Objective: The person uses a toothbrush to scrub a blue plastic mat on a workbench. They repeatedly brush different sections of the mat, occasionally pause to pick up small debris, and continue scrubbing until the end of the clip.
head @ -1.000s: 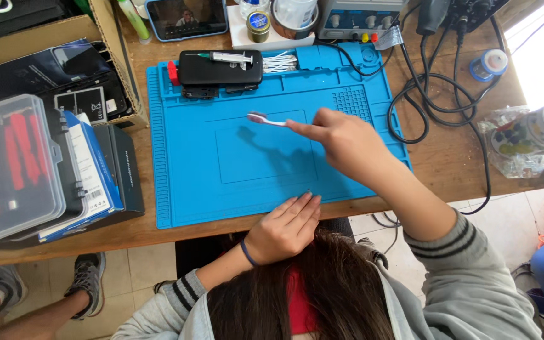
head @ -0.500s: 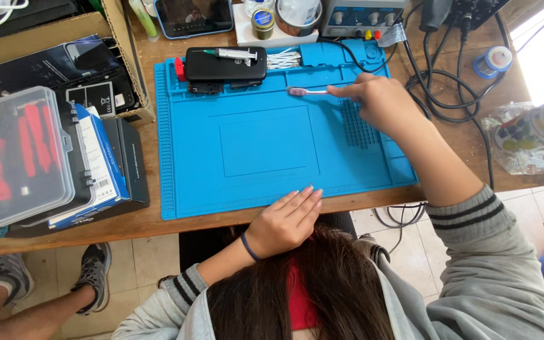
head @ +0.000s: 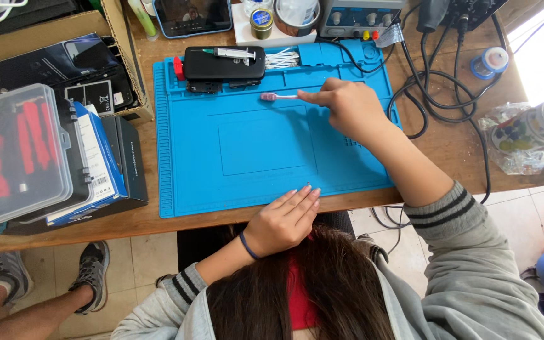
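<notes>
Pink toothbrush (head: pixel 278 97) farther up mat (head: pixel 196 182)

Two hands were counted: the left hand (head: pixel 283 220) and the right hand (head: pixel 345 108). One pink toothbrush (head: pixel 278 97) was counted on one blue mat (head: pixel 253 157). One black case (head: pixel 224 63), one syringe (head: pixel 234 55) and one bundle of white swabs (head: pixel 283 59) were recorded. One clear plastic box (head: pixel 20 151), one tablet (head: pixel 193 16) and one cardboard box (head: pixel 64 38) were noted on the counter (head: pixel 448 138).
</notes>
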